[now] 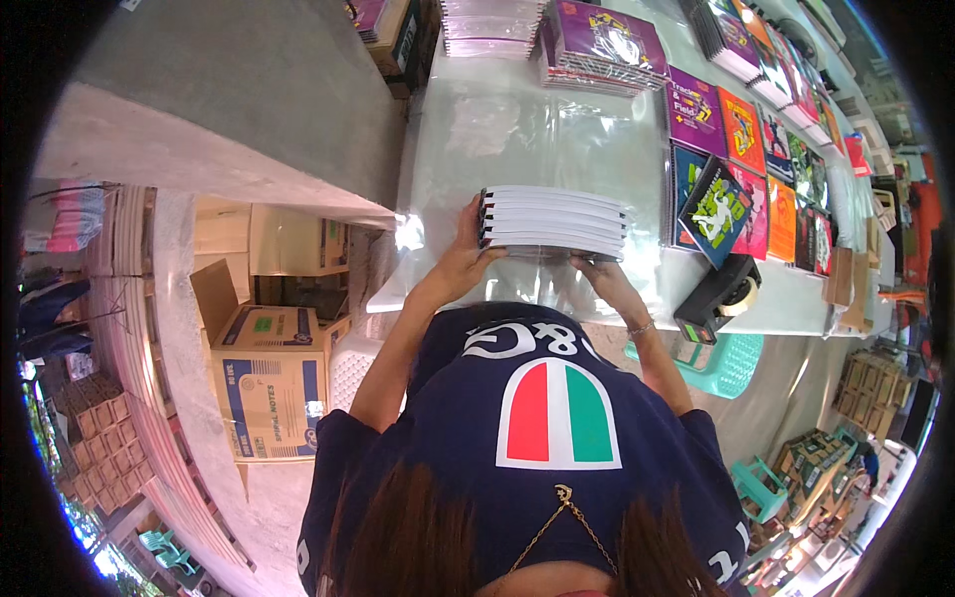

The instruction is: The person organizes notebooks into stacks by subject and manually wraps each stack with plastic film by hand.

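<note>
Both my hands grip a stack of spiral notebooks [555, 221] at the near edge of the table, its white page edges facing up toward me. My left hand [468, 254] wraps the left end, where the dark bindings show, with the thumb at the near lower corner. My right hand [605, 281] holds the near right corner from below; some of its fingers are hidden under the stack. Beyond it lies a pile of purple notebooks [607, 40], beside another stack of notebooks [489, 28] seen by its page edges.
On the right, rows of colourful notebooks [741, 124] cover the plastic-covered table [497, 119]. A black tape dispenser [711, 298] sits at the near right edge. An open cardboard box [264, 378] stands at left below a concrete ledge [249, 90]. A green stool [721, 368] is at lower right.
</note>
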The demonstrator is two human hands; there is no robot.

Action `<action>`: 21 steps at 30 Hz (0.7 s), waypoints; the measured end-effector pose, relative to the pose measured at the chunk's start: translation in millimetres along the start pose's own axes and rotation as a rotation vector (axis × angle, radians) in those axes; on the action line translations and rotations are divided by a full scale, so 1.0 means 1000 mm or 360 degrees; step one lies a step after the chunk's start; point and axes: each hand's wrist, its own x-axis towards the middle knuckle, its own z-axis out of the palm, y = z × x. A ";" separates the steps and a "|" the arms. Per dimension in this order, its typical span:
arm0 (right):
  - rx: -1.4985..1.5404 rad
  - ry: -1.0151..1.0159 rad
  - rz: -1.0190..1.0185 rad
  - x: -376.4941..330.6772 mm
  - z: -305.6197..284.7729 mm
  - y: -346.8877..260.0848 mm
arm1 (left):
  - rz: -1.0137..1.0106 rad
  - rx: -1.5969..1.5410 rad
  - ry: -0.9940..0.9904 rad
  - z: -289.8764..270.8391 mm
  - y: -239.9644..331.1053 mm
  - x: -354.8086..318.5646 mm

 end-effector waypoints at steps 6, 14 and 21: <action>-0.0148 -0.0016 -0.0158 0.002 -0.004 0.003 | -0.0165 -0.0145 -0.0093 -0.007 -0.004 0.001; 0.0081 0.0312 -0.0178 0.008 0.001 0.024 | -0.0033 -0.0229 0.0173 -0.001 -0.003 0.006; 0.0923 0.0091 -0.0185 0.045 -0.032 -0.010 | -0.0586 -0.0747 0.0010 -0.012 0.014 0.064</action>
